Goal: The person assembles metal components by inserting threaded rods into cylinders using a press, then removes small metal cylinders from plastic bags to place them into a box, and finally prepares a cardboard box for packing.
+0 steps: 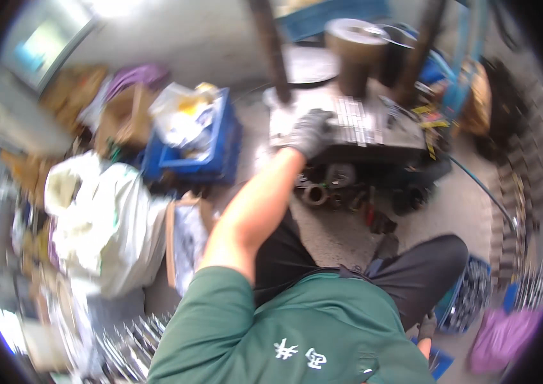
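My left hand [313, 133], in a grey glove, reaches forward to the left part of a metal press table [406, 131]. Just right of its fingers, several slim silvery metal strips [353, 121] lie side by side on that table. Motion blur smears the fingers, so whether they hold anything cannot be made out. Low at the right, beside my thigh, my right hand [428, 326] shows only in part, also gloved. It is close to a blue bin [466, 297] full of small metal parts; its fingers are hidden.
Upright posts [270, 48] and a thick metal cylinder [354, 54] rise from the press. To the left stand a blue crate [223, 147] with plastic bags and a large white sack [108, 224]. A purple bag [502, 339] and blue tray [441, 363] lie at lower right.
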{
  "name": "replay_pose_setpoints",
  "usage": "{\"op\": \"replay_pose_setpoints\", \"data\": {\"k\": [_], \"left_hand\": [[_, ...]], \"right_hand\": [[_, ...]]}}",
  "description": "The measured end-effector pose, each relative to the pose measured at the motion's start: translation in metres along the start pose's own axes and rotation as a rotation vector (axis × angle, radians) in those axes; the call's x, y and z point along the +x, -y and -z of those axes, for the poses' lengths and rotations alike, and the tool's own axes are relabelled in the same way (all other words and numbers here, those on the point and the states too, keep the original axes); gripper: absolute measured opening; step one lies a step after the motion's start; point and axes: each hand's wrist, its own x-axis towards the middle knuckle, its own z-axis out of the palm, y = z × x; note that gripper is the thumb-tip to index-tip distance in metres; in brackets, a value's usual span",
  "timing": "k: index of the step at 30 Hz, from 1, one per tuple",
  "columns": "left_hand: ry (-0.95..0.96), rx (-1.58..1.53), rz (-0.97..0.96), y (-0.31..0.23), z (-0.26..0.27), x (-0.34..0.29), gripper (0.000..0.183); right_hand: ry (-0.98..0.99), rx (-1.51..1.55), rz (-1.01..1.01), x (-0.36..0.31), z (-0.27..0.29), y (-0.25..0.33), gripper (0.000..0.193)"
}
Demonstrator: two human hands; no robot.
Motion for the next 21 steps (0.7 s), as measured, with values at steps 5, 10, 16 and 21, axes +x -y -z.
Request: {"op": "replay_pose_setpoints", "data": {"k": [5, 10, 16, 21], "left_hand": [[0.043, 0.202, -0.121, 0.001, -0.012, 0.007, 0.034], [-0.025, 0.178, -0.033, -0.006, -0.014, 0.020, 0.049], [0.058, 0.184, -0.029, -0.005, -0.001, 0.022, 0.046], [-0.373, 0.229, -0.126, -0.025, 0.021, 0.021, 0.037]], "right_hand": [[0.296, -0.300, 0.230, 0.089, 0.050, 0.106, 0.042], [0.333, -0.568, 0.458, 0.163, 0.067, 0.263, 0.040], [0.395, -0.814, 0.851, 0.133, -0.022, 0.446, 0.035], [0.645, -0.874, 1.005, 0.020, -0.126, 0.505, 0.031]]}}
